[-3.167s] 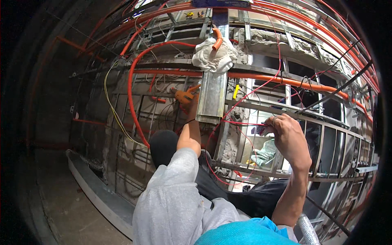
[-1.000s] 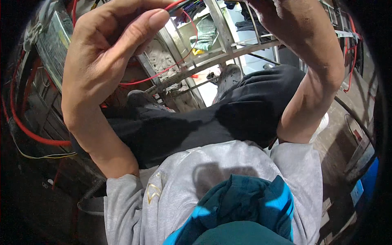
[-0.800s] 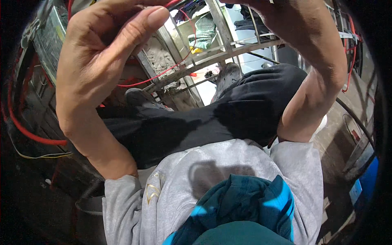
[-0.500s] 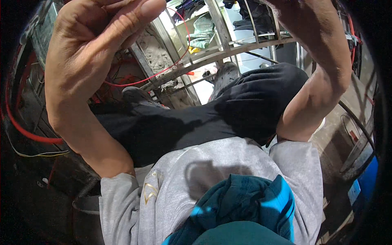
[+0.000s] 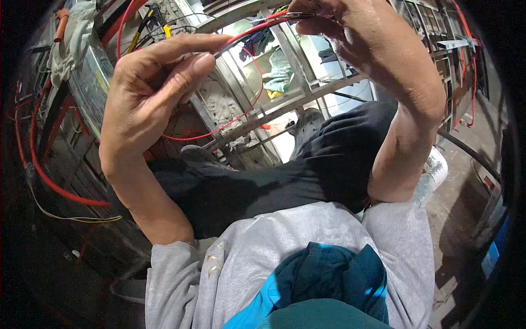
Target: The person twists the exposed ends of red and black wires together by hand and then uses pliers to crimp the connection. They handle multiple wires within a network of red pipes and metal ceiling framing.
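Observation:
Up near the top of the view, a thin red cable (image 5: 263,26) with a dark strand beside it runs between my two hands. My left hand (image 5: 156,85) pinches its left end between thumb and forefinger. My right hand (image 5: 350,41) is closed on the other end, where thin dark wire ends show at the fingertips. The cable bows slightly upward and hangs in the air above my knees. Part of my right hand's fingers is cut off by the upper edge.
A metal bar frame (image 5: 296,104) stands beyond my knees, with cloths (image 5: 278,74) behind it. Red hose (image 5: 71,194) curves at the left, near a pale cloth (image 5: 76,38), an orange-handled tool (image 5: 62,26) and a yellow-black tool (image 5: 143,28). A black cable (image 5: 471,151) lies right.
Both hands now appear lower in the picture, and the view has shifted. The red cable between them has come into sight. Tools and cloth at the upper left now show too.

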{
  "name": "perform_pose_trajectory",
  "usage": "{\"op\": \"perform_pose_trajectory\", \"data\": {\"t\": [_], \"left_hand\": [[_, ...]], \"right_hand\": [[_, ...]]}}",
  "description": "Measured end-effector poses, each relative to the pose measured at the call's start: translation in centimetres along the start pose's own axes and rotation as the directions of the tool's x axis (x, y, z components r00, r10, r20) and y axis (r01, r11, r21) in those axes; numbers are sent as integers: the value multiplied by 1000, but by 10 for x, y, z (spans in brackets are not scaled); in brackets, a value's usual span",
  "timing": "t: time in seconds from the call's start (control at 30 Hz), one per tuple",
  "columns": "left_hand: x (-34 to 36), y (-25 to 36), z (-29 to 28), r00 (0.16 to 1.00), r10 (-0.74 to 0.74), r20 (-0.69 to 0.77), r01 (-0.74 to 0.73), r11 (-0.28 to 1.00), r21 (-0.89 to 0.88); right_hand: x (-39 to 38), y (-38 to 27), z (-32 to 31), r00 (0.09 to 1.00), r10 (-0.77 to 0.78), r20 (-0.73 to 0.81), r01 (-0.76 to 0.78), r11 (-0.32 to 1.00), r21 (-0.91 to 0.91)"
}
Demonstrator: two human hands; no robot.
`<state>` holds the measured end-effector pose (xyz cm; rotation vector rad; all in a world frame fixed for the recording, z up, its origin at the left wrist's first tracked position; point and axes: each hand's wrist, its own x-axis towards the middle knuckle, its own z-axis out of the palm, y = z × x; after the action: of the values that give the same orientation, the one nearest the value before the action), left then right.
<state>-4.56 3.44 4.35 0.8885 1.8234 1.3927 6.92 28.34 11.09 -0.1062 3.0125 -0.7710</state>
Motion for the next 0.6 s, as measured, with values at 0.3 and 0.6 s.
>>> {"op": "perform_pose_trajectory", "data": {"t": [0.3,0.6], "left_hand": [[13,0,9,998,-27,64,26,1000,16],[16,-3,8,992,12,122,-20,998,60]], "right_hand": [[1,15,5,1000,-3,28,-1,988,153],[10,-4,23,1000,25,16,-27,989,147]]}}
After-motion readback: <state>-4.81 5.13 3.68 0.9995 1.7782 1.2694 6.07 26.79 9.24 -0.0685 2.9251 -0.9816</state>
